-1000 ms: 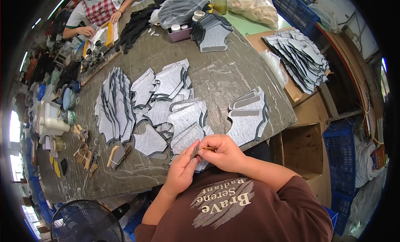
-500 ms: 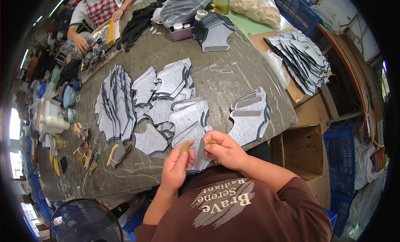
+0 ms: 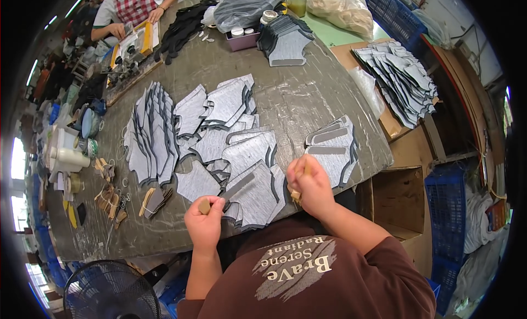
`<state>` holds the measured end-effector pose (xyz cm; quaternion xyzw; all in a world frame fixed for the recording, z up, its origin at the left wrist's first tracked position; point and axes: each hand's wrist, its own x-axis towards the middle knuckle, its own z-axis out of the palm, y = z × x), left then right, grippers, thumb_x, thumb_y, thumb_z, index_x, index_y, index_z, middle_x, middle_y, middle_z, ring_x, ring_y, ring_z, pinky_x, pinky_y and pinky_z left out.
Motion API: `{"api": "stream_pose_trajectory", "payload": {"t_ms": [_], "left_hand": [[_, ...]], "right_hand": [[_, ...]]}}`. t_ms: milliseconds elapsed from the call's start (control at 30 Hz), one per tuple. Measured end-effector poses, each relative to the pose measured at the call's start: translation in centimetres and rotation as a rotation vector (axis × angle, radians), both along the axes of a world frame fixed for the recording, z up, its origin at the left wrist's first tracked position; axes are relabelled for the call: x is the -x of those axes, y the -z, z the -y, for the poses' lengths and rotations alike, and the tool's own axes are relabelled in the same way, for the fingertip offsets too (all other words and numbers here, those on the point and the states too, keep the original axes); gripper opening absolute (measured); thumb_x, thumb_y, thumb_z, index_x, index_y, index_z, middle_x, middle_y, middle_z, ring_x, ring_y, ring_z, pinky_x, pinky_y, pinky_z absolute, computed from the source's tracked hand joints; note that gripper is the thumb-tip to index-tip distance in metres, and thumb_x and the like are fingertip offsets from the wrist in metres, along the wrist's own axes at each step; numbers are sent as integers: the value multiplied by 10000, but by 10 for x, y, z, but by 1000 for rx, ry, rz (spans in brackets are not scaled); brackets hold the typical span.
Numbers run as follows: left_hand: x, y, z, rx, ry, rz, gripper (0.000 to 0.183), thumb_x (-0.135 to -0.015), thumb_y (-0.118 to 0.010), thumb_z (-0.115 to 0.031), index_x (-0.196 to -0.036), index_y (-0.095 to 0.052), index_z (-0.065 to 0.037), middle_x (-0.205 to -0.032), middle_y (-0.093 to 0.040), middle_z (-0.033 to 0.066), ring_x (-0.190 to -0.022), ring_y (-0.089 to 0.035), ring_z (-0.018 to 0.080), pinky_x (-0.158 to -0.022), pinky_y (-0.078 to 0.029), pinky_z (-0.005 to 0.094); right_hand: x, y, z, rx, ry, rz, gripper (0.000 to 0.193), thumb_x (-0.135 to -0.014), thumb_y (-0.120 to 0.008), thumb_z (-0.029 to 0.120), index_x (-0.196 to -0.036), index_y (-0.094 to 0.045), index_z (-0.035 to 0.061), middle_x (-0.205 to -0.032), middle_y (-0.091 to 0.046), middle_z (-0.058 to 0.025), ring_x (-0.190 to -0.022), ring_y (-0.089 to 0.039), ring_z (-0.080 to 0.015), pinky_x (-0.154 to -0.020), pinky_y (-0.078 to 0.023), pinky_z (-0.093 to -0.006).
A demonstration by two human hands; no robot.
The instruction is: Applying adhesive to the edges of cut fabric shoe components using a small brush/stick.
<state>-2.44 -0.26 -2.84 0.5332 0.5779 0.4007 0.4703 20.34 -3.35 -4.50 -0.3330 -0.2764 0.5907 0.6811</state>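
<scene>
Left hand clasps one tan piece; right hand, apart, grips perhaps several tan strips; one straight grey strip tops mottled cloth.

left hand drawn off leftward, right hand shifted rightward, gap between them widened, grey strip, earlier near-upright between them, now slanted over grey panels

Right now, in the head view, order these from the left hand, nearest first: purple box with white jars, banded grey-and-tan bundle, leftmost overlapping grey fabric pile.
1. Banded grey-and-tan bundle, left of the left hand.
2. Leftmost overlapping grey fabric pile, farther up, on the table's left side.
3. Purple box, toward the far edge.
</scene>
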Motion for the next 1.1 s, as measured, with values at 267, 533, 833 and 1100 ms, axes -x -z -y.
{"api": "stream_pose_trajectory", "payload": {"t_ms": [267,533,833,1100], "left_hand": [[-15,11,-9,145,45,39,69,-805,-679,-47,-802,-643,11,-685,-599,2,-559,-517,46,-514,-434,196],[-12,23,-14,177,44,88,60,-789,-682,-31,-802,-650,18,-690,-614,25,-543,-518,65,-505,-416,196],[-12,28,-15,182,41,101,69,-794,-687,-43,-786,-645,12,-681,-609,18,-552,-528,60,-510,-437,201],[-14,33,-16,114,47,-1,78,-795,-679,-38,-768,-634,19,-635,-581,-3,-524,-492,59,-491,-397,214]], "right_hand": [[21,23,9,-385,-13,1750,240,-758,-668,192,-969,-619,88,-942,-533,-43,-600,-596,-190,-508,-477,-325],[23,21,11,-357,-38,1783,251,-760,-648,173,-994,-634,81,-973,-529,-49,-593,-592,-179,-510,-474,-311],[23,22,11,-394,32,1791,249,-754,-656,193,-973,-639,76,-1155,-553,-83,-599,-598,-159,-509,-485,-297],[24,20,11,-370,-18,1862,243,-748,-660,200,-954,-633,72,-1228,-540,-97,-596,-599,-150,-509,-492,-290]]}}
